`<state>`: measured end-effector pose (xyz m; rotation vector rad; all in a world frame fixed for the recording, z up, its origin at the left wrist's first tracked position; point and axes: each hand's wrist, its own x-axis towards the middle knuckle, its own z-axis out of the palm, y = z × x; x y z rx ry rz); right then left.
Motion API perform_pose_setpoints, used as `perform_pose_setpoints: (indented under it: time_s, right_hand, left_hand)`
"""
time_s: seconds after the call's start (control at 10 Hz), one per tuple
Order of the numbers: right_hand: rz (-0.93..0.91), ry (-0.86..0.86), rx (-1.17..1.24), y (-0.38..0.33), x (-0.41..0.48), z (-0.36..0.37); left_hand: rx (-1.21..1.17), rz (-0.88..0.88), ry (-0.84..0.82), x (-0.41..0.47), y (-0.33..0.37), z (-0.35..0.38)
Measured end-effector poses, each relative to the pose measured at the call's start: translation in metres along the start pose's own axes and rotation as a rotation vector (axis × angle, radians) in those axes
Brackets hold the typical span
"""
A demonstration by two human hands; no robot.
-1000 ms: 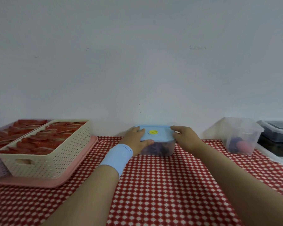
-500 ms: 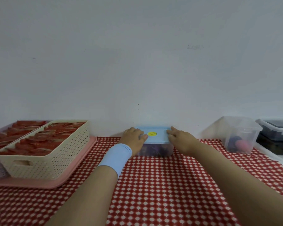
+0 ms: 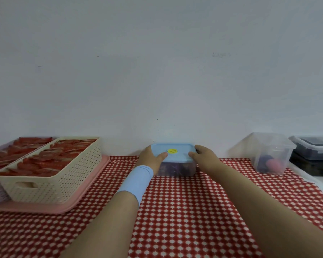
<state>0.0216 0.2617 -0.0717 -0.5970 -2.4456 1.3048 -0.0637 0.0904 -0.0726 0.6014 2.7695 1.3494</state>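
Reaching in from the bottom edge, where both forearms are cut off, a person works over a red-and-white checked tablecloth [image 3: 185, 211] of flat printed fabric. A soft pale-blue wristband [image 3: 135, 181] wraps the left wrist.

At the near left, a smooth pink tray [image 3: 86, 190] with rounded corners carries a cream plastic basket [image 3: 63, 175] with perforated walls and a slot handle. Glossy red packets [image 3: 50, 161] overlap inside it; their print is too blurred to read. A second bin of them [image 3: 0, 155] runs off the left edge.

Further back, at the centre of the table close to the wall, stands the lidded box [image 3: 177, 168], with clear plastic sides, a matte blue lid and a round yellow disc on top. Its dark purplish contents cannot be made out. The left hand [image 3: 151, 158] grips the left end, thumb flat on the lid beside the disc. The right hand [image 3: 205, 157] clasps the right end, thumb on the lid's front corner. The other fingers of both hands curl behind the box, hidden.

To the right, a clear tub [image 3: 268, 153] blurs something pink and something dark inside it. Beside it, a dark bin [image 3: 313, 148] with a pale rim is cut by the frame. A plain matte wall [image 3: 157, 71] stands behind.
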Motion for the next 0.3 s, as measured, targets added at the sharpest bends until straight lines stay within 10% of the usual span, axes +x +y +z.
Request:
perform_pose_setpoints:
  time_s: [0.3]
  right_hand:
    - [0.013,-0.031,0.024,0.0030,-0.0021,-0.0008]
  left_hand:
    - [-0.106,0.002,-0.008,0.0018,-0.0076,0.0051]
